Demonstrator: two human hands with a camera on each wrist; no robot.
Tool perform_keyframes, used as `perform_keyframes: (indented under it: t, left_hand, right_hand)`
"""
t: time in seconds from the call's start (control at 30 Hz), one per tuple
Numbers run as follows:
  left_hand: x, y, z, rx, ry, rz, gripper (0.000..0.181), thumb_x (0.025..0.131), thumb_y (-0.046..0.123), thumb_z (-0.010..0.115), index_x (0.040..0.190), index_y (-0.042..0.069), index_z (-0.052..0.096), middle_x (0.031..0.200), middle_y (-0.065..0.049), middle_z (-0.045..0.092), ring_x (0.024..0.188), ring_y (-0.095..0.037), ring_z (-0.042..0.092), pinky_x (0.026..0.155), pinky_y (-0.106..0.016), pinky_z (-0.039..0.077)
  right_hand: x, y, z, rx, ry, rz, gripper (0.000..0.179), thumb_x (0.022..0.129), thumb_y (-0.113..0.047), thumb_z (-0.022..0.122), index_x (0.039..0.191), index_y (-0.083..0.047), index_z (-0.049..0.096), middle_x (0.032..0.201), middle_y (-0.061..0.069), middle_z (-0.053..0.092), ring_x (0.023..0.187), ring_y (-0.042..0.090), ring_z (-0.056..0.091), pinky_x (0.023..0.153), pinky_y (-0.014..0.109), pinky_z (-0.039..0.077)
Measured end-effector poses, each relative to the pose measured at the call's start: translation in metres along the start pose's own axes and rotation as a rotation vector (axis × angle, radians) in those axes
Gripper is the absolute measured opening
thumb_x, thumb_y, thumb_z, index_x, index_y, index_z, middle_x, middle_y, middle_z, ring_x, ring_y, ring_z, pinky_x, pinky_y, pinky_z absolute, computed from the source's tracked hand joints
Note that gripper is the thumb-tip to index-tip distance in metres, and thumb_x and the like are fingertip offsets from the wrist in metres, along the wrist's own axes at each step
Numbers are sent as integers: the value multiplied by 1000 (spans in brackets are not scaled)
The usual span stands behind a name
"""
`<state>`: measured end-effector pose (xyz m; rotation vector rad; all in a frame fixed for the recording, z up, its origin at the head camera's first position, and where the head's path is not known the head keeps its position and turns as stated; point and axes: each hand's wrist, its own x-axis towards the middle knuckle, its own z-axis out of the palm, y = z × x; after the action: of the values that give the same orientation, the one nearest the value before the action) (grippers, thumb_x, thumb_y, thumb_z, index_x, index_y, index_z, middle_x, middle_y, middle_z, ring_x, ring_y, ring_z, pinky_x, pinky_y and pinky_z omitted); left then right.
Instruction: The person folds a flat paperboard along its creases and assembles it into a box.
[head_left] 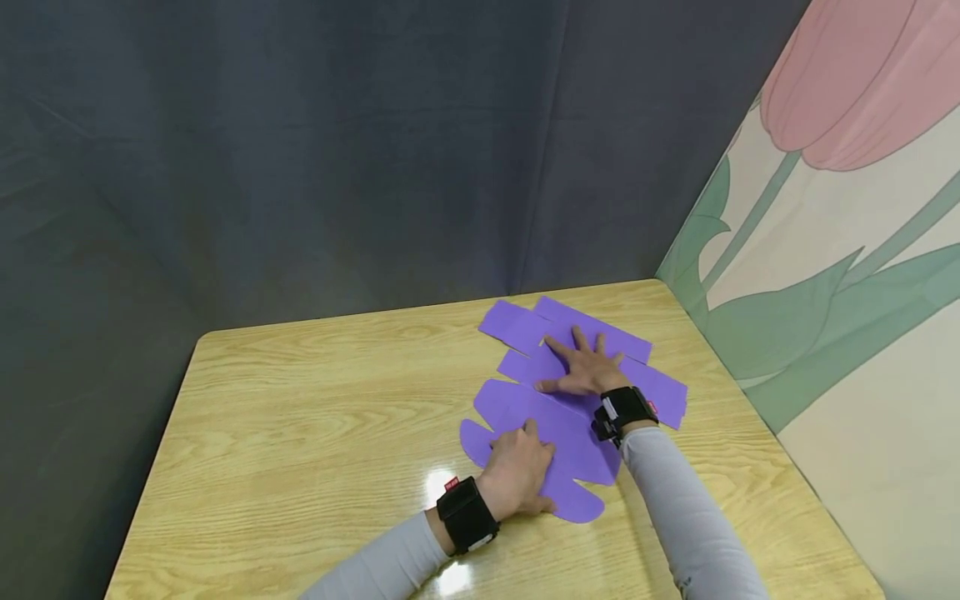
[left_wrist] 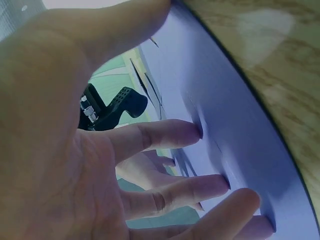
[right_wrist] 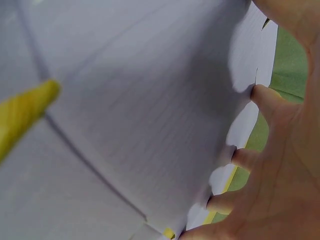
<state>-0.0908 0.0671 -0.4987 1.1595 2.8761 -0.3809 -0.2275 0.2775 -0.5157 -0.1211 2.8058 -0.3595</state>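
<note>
A flat purple cardboard box blank (head_left: 573,442), with rounded flaps at the near end and slotted flaps at the far end, lies unfolded on the table. My right hand (head_left: 588,372) is spread over its far half, fingertips pressing on the card. On the near panel rests my left hand (head_left: 517,471), its thumb toward the rounded front flap. In the left wrist view, fingertips (left_wrist: 187,132) touch the card surface (left_wrist: 235,140) close to its edge. Crease lines run across the card (right_wrist: 135,125) in the right wrist view, where the right fingertips (right_wrist: 242,157) bear on it.
The blank sits on the right part of a light wood-grain table (head_left: 315,433). A dark curtain (head_left: 360,158) hangs behind the far edge. To the right stands a panel with a tulip print (head_left: 825,275). Both wrists wear black camera straps (head_left: 467,515).
</note>
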Motion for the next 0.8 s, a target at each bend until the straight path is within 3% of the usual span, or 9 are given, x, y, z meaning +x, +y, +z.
perform_keyframes:
  t: [0.8]
  left_hand:
    - [-10, 5, -3, -35, -33, -66, 84, 65, 87, 82, 118, 22, 73, 104, -8, 64, 81, -21, 70, 58, -39, 64]
  right_hand:
    - [11, -18, 10, -78, -18, -88, 105, 85, -83, 64, 171, -35, 25, 179, 23, 4, 155, 69, -3, 107, 97, 8]
